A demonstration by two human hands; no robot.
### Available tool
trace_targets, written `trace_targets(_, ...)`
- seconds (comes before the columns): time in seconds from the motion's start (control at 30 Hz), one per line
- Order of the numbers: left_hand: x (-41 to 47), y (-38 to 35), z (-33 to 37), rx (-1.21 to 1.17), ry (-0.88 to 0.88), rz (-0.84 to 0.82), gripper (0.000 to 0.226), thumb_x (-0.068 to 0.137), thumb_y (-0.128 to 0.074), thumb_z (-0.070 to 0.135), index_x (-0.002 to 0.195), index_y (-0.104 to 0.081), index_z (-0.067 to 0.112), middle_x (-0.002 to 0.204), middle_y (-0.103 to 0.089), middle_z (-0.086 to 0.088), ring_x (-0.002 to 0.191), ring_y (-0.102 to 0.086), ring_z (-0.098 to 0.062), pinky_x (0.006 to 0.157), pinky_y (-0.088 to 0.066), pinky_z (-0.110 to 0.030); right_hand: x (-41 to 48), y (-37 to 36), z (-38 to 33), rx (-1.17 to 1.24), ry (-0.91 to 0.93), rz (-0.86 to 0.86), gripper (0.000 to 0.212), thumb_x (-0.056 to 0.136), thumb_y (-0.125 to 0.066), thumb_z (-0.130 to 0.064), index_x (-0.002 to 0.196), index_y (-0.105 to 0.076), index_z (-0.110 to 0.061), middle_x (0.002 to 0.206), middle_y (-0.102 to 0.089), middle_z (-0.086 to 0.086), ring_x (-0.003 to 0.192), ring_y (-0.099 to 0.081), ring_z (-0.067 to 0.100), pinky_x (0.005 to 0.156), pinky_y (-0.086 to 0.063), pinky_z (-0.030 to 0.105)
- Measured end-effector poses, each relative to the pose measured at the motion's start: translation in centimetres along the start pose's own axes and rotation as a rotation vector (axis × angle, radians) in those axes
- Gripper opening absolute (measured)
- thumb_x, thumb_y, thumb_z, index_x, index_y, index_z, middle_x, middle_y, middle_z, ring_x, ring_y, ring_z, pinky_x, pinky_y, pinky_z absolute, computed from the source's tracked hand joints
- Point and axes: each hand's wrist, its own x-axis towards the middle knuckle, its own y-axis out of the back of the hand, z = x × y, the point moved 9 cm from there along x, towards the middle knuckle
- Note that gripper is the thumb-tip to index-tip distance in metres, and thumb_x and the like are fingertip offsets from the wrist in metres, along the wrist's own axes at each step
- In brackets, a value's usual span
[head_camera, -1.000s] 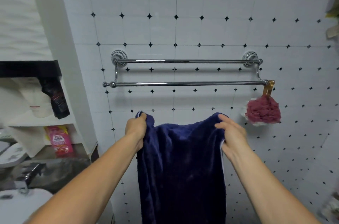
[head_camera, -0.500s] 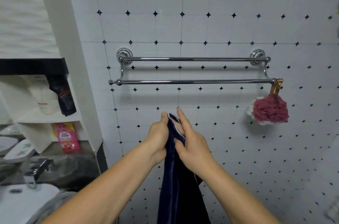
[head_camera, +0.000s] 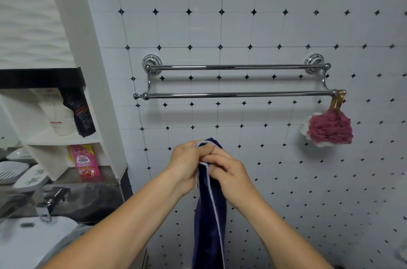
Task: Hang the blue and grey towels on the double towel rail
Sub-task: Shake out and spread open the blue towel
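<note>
Both hands meet at the folded top of the blue towel (head_camera: 209, 224): the left hand (head_camera: 187, 165) grips the upper corner with curled fingers, and the right hand (head_camera: 229, 171), touching it, pinches the white-trimmed edges together just below. The towel hangs straight down from them as a narrow doubled strip. Above the hands, the double towel rail (head_camera: 237, 94) holds no towel yet. A red bath pouf (head_camera: 329, 127) hangs from its front bar's end, up and to the right of the right hand. As I judge it, the layers could slip apart if either pinch loosens during the lift, or the thick fold could catch on the front bar. Counted: two hands, one blue towel, one rail with two bars, one pouf; no grey towel is visible.
</note>
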Motion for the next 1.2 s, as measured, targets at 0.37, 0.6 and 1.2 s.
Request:
trace_targets(0.37, 1.5, 1.7, 4.0, 0.149, -0.173, -0.034, 0.02, 0.094, -0.061, 0.016, 0.08, -0.072, 0.008, 0.07, -0.073, -0.008, 0.061, -0.067, -0.016, 0.056, -0.055, -0.023, -0.2, 3.4, 8.7, -0.452, -0.319, -0.001, 0.015, 0.08, -0.069, -0.039, 0.085, -0.054, -0.038, 0.104, -0.051, -0.003, 0.091, -0.055, 0.015, 0.085, -0.05, 0.038)
trace_targets(0.6, 2.5, 4.5, 6.0, 0.204, -0.216, 0.021, 0.019, 0.094, -0.062, 0.019, 0.085, -0.073, 0.006, 0.076, -0.071, -0.008, 0.067, -0.065, -0.018, 0.062, -0.056, -0.025, -2.8, 5.9, 14.4, -0.995, -0.331, -0.163, 0.018, 0.068, -0.051, -0.048, 0.064, -0.038, -0.036, 0.072, -0.054, -0.012, 0.085, -0.05, 0.017, 0.079, -0.037, 0.034)
trace_targets(1.2, 3.8, 13.0, 7.1, 0.534, -0.319, 0.017, 0.014, 0.087, -0.067, 0.011, 0.085, -0.079, 0.018, 0.088, -0.077, -0.003, 0.077, -0.067, -0.005, 0.07, -0.052, -0.012, 1.5, 15.2, 8.6, -0.23, -0.301, 0.107, 0.032, 0.086, -0.067, -0.003, 0.079, -0.078, -0.032, 0.077, -0.076, -0.009, 0.072, -0.065, 0.003, 0.063, -0.048, 0.014)
